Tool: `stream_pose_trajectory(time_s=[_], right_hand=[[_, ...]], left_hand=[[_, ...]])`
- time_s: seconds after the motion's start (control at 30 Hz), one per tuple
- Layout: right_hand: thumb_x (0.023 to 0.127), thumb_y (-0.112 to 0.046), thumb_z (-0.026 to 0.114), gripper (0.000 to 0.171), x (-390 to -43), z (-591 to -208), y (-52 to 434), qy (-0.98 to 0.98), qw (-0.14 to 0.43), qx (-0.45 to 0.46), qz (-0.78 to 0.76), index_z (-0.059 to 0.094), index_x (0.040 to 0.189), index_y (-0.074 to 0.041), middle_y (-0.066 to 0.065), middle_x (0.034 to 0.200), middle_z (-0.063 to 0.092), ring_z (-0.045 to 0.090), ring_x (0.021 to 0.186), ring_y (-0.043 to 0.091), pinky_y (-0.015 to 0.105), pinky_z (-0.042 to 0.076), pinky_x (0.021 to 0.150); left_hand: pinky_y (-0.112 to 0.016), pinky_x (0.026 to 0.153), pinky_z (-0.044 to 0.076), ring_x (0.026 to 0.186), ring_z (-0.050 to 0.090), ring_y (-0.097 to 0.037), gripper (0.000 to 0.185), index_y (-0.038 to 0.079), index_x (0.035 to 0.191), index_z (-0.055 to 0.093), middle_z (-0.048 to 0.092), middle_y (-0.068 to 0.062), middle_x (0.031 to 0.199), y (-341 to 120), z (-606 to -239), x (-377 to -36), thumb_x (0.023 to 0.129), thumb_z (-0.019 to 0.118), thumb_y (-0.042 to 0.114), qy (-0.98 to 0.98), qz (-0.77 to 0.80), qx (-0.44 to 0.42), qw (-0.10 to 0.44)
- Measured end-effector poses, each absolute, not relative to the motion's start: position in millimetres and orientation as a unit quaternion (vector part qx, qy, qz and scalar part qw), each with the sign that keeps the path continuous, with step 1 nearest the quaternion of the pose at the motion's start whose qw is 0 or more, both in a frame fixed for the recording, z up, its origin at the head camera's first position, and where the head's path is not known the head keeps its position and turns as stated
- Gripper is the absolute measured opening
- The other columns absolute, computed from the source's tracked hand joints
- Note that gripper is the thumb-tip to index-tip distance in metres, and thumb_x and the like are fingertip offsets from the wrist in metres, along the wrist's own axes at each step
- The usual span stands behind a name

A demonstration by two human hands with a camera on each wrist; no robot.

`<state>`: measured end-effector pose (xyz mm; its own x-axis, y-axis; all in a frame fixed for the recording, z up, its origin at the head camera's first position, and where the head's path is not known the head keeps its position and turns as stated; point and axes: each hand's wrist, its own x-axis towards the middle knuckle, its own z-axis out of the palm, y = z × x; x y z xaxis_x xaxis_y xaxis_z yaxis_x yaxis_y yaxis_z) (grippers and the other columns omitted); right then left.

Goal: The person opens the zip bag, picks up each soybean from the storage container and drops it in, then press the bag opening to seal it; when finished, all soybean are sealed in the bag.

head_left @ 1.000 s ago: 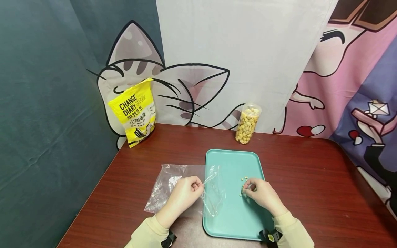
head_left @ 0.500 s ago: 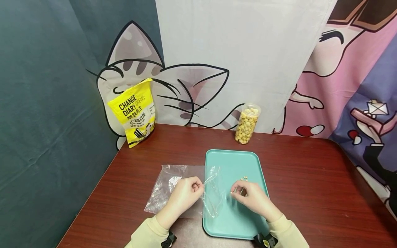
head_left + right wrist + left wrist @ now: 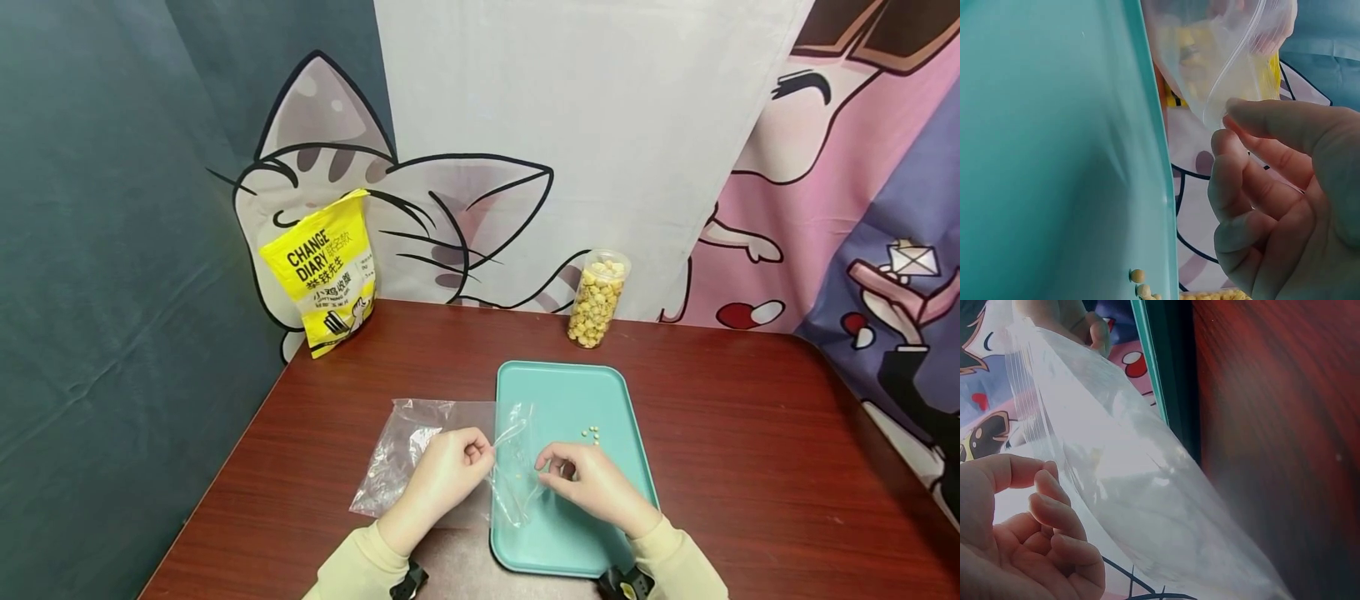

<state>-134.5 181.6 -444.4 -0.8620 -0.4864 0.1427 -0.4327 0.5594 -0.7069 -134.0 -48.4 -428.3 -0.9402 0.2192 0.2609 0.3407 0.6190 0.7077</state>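
Observation:
A clear zip bag (image 3: 420, 442) lies flat over the table and the left edge of a teal tray (image 3: 558, 392), its mouth facing right. My left hand (image 3: 446, 467) pinches the upper side of the mouth between thumb and index finger, lifting it, as the left wrist view of the bag (image 3: 1116, 462) shows. My right hand (image 3: 592, 483) is at the mouth, thumb and index fingertip slightly apart. A small pale dot, apparently a bean, shows within the bag near those fingertips. Several small round yellowish beans (image 3: 590, 432) lie on the tray, some perhaps hidden behind the right hand.
A yellow snack bag (image 3: 330, 275) leans against the cloth backdrop at the back left. Behind the tray stands a clear jar (image 3: 597, 304) filled with pale yellow pieces. The brown table (image 3: 750, 450) extends to the right of the tray.
My right hand has moved left from the beans on the tray to the bag's mouth, and its thumb and index finger have parted. The left hand has stayed in place.

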Motion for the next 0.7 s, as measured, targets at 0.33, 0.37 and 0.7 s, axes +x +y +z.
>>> stream_pose_trajectory(time_s=[0.33,0.37,0.7], right_hand=[[0.085,-0.013,0.069,0.006,-135,-446,191,0.873,0.02,-0.255,-0.416,0.065,0.089,-0.016,-0.012,0.069,0.055,0.05,0.061,0.001,0.023,0.045,0.058],[0.085,-0.013,0.069,0.006,-135,-447,192,0.872,0.016,-0.254,-0.417,0.065,0.089,-0.016,-0.012,0.069,0.055,0.05,0.061,0.001,0.023,0.045,0.057],[0.086,-0.018,0.069,0.006,-143,-447,215,0.895,0.0,-0.213,-0.391,0.066,0.089,-0.013,-0.011,0.07,0.055,0.049,0.062,0.002,0.023,0.043,0.057]], left_hand=[[-0.018,0.049,0.035,0.049,0.038,0.003,0.015,0.018,0.064,0.059,0.045,0.012,0.055,-49,-429,-133,0.078,0.061,0.011,-0.896,-0.407,-0.157,0.077],[-0.018,0.049,0.035,0.049,0.038,0.003,0.015,0.018,0.065,0.059,0.045,0.012,0.055,-49,-429,-133,0.078,0.061,0.011,-0.897,-0.407,-0.157,0.077],[-0.018,0.049,0.035,0.049,0.038,0.003,0.015,0.018,0.065,0.059,0.045,0.012,0.055,-50,-428,-133,0.078,0.061,0.012,-0.895,-0.41,-0.156,0.077]])
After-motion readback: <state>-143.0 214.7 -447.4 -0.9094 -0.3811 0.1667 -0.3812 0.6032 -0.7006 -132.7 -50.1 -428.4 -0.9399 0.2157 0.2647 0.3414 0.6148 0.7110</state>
